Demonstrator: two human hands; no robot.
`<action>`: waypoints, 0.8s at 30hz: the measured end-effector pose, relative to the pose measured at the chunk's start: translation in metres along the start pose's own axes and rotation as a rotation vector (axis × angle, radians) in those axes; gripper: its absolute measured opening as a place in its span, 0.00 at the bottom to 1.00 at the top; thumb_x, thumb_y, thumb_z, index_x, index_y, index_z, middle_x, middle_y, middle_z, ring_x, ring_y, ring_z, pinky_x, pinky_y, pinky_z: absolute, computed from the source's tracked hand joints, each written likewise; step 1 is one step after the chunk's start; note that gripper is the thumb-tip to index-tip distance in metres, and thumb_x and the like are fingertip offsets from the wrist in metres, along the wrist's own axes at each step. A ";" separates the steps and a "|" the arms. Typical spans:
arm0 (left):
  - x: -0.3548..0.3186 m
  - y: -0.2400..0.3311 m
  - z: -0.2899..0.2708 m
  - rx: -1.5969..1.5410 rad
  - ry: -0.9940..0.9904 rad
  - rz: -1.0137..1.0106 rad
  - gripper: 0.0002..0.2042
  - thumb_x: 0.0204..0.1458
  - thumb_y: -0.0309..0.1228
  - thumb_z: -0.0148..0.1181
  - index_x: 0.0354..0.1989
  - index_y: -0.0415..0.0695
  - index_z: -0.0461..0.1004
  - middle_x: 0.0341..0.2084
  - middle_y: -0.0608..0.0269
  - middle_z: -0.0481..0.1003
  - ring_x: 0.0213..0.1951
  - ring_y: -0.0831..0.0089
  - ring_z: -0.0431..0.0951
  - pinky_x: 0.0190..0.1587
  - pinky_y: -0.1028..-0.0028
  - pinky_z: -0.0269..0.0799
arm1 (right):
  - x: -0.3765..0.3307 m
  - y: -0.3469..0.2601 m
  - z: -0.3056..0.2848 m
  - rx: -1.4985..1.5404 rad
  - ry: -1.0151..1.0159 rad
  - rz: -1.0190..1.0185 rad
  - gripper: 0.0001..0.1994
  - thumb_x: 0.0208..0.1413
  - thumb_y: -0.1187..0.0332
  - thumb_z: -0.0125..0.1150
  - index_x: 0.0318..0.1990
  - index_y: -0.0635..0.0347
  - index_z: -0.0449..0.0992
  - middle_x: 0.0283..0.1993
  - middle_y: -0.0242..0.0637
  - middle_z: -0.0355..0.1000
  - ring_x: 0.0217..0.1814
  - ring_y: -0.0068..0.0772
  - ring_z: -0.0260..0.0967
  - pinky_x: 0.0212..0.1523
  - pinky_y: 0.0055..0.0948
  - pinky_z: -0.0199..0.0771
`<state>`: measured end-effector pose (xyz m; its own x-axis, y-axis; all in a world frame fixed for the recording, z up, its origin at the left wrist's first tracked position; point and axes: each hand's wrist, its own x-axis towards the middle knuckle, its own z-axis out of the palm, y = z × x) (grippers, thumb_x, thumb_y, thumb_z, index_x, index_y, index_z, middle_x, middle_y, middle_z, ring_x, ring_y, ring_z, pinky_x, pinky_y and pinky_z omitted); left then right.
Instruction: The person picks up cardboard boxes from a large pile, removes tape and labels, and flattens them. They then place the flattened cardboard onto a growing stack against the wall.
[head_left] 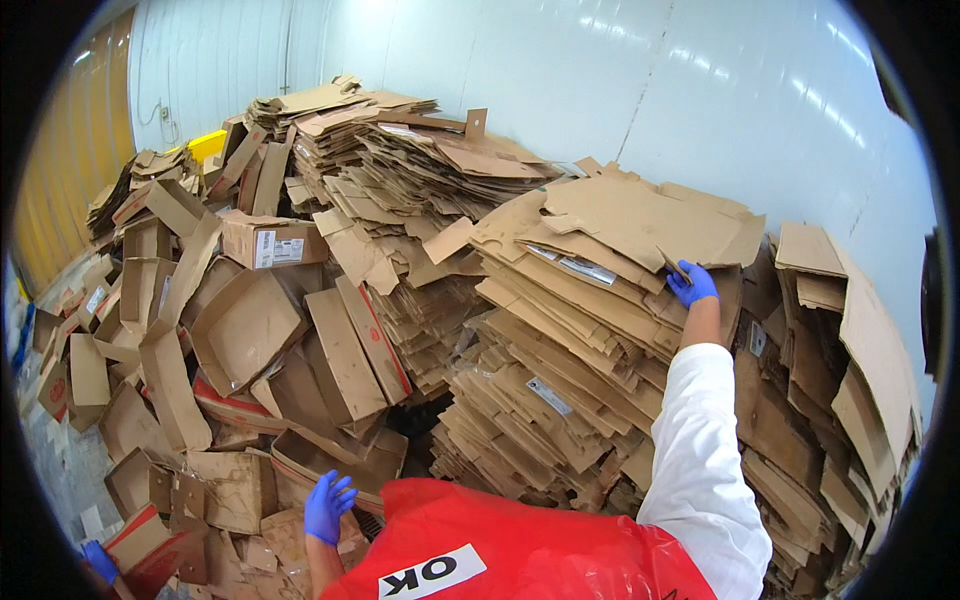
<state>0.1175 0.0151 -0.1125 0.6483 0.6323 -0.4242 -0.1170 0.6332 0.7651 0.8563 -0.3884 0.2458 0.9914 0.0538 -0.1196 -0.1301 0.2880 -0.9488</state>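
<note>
My right hand [693, 287], in a blue glove, reaches out to the top of a tall stack of flattened cardboard boxes [560, 350]. Its fingers are closed on the edge of a flattened cardboard box [655, 222] lying on top, at a small raised flap. My left hand [328, 508], also gloved in blue, hangs low in front of the pile of open boxes with its fingers apart and nothing in it. Nearest to it is an open shallow carton [345, 462]. A red apron [500, 545] covers my front.
Unfolded boxes [245, 325] heap up on the left. More flattened stacks stand at the back [400, 170] and right [870, 350]. A white wall [560, 70] rises behind. Another person's blue-gloved hand [100, 562] shows at the lower left, beside a red-and-brown box.
</note>
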 end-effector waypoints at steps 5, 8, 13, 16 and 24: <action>0.005 0.002 0.000 0.074 0.013 -0.027 0.29 0.66 0.51 0.51 0.67 0.43 0.64 0.53 0.53 0.78 0.44 0.62 0.82 0.44 0.69 0.77 | -0.022 0.006 0.012 -0.084 -0.063 0.011 0.11 0.58 0.72 0.62 0.47 0.56 0.71 0.42 0.42 0.72 0.39 0.42 0.72 0.45 0.47 0.84; 0.016 0.008 0.012 0.106 -0.013 -0.047 0.28 0.66 0.49 0.52 0.66 0.42 0.66 0.52 0.53 0.78 0.43 0.63 0.83 0.42 0.70 0.77 | -0.013 0.000 0.002 0.008 -0.006 0.049 0.11 0.57 0.74 0.60 0.47 0.58 0.70 0.41 0.44 0.70 0.39 0.44 0.72 0.44 0.49 0.85; 0.019 0.011 0.019 0.128 -0.007 -0.036 0.26 0.66 0.47 0.53 0.65 0.42 0.67 0.51 0.52 0.79 0.43 0.64 0.83 0.41 0.71 0.76 | -0.011 0.008 0.015 0.063 0.089 0.002 0.08 0.57 0.76 0.57 0.43 0.61 0.70 0.40 0.45 0.69 0.39 0.46 0.72 0.46 0.50 0.85; 0.009 0.012 0.016 0.116 0.030 -0.039 0.26 0.66 0.46 0.53 0.65 0.42 0.67 0.51 0.53 0.79 0.43 0.64 0.83 0.41 0.72 0.76 | -0.014 0.021 0.031 0.062 0.139 0.007 0.06 0.57 0.76 0.56 0.42 0.60 0.71 0.39 0.44 0.70 0.39 0.45 0.72 0.46 0.49 0.85; 0.004 -0.004 -0.005 0.100 0.083 -0.052 0.25 0.65 0.47 0.53 0.63 0.42 0.68 0.51 0.54 0.79 0.41 0.66 0.83 0.40 0.72 0.76 | 0.003 0.016 0.025 0.001 0.114 0.018 0.05 0.63 0.70 0.54 0.44 0.51 0.74 0.38 0.39 0.74 0.34 0.40 0.71 0.44 0.49 0.84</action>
<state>0.1173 0.0174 -0.1194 0.5865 0.6373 -0.4998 -0.0065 0.6208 0.7839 0.8568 -0.3597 0.2373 0.9843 -0.0499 -0.1694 -0.1481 0.2892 -0.9457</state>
